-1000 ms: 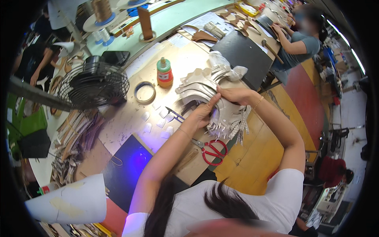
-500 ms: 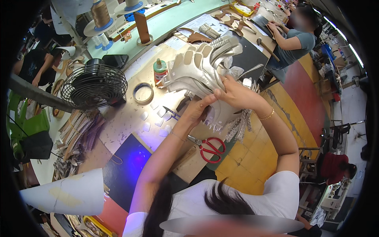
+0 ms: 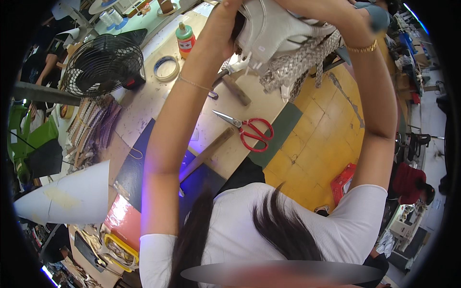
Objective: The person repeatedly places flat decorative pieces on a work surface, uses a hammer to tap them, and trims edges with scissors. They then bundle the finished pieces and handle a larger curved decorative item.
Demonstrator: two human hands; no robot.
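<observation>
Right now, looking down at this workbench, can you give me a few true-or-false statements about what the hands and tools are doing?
1. Both hands, left hand and right hand, hold up a bundle of pale woven pieces. True.
2. The red-handled scissors lie on the bench, touched by neither hand. True.
3. The black fan hangs from the left hand. False: it stands on the bench.
4. The roll of tape sits around the green-capped bottle. False: it lies beside it.
5. The hammer lies on the yellow floor. False: it lies on the bench.

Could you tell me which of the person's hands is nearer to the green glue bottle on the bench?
Left. The left hand grips the raised shoe piece just right of the glue bottle; the right hand holds its far side.
</observation>
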